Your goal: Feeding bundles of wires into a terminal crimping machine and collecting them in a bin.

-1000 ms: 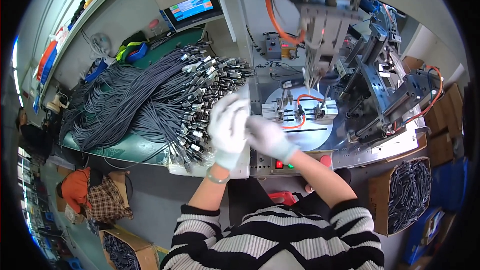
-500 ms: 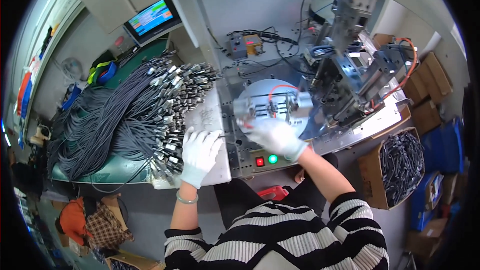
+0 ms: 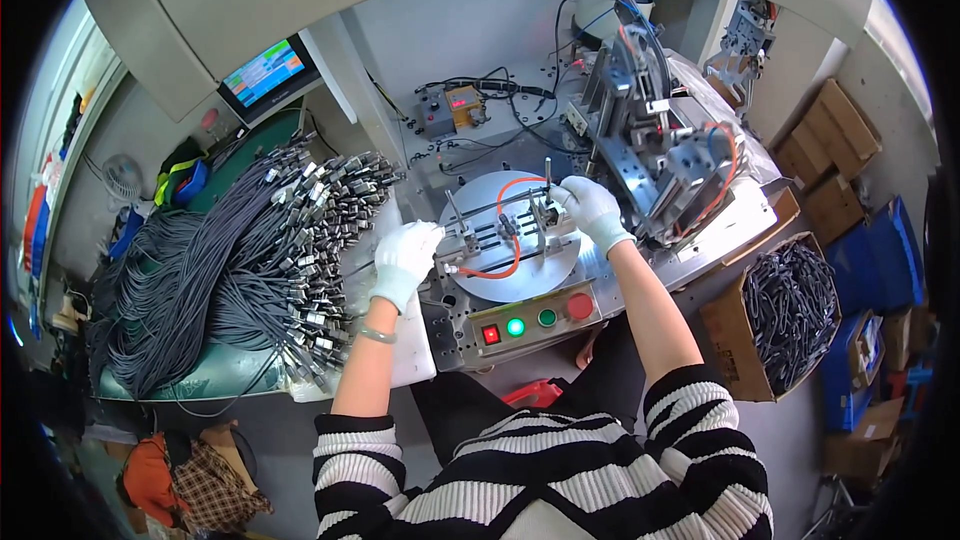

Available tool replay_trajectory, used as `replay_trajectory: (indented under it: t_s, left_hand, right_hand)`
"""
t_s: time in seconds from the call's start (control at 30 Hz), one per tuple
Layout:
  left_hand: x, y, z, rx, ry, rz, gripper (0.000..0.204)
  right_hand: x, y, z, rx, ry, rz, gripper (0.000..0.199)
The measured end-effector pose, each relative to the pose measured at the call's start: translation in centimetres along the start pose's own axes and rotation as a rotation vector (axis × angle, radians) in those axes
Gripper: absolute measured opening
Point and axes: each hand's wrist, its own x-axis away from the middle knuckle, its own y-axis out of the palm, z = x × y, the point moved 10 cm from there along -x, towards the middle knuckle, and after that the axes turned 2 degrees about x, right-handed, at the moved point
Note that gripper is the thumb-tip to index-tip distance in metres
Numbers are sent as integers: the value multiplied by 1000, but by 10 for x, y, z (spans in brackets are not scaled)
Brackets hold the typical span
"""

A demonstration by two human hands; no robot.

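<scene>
A round silver plate [image 3: 490,285] carries a metal fixture with dark rods, clamp blocks, upright posts and an orange-red tube [image 3: 518,258]. At its left edge is my left hand [image 3: 403,258] in a white glove, fingers drawn together beside the left clamp block [image 3: 463,240]. My gloved right hand [image 3: 594,210] reaches the right clamp block [image 3: 551,211], its fingertips closed near the upright post there. Whatever either hand pinches is hidden or too small to name. Left of the plate lies a large heap of grey cables [image 3: 200,250] with metal connectors [image 3: 320,260].
A control panel [image 3: 540,320] with lit buttons and a red knob fronts the station. Machinery [image 3: 650,160] with tubing rises at right. Behind the plate sits a small control box [image 3: 436,112]. A cardboard box [image 3: 735,340] of dark pieces stands at lower right; a monitor [image 3: 265,78] is at upper left.
My right hand has gone from the front of the plate to the fixture's right side. My left hand has left the white pad for the plate's left edge. The blurred fixture now looks sharp.
</scene>
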Motion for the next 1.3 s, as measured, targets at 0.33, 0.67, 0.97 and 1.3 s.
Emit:
replay_trajectory:
  t_s: [0.33,0.67,0.97,1.3]
  left_hand:
    - [27,6,18,345,133,-347,29]
    - [22,-30,15,453,-33,-260,26]
    - [32,-23,-8,467,-237,-281,23]
    - [-36,-21,28,85,120,109,17]
  right_hand:
    - [64,-33,-6,-192,-47,81,29]
    - [106,-60,16,-204,6,78,26]
    - [115,-64,19,-219,21,109,22]
    - [93,-42,0,-218,8,44,29]
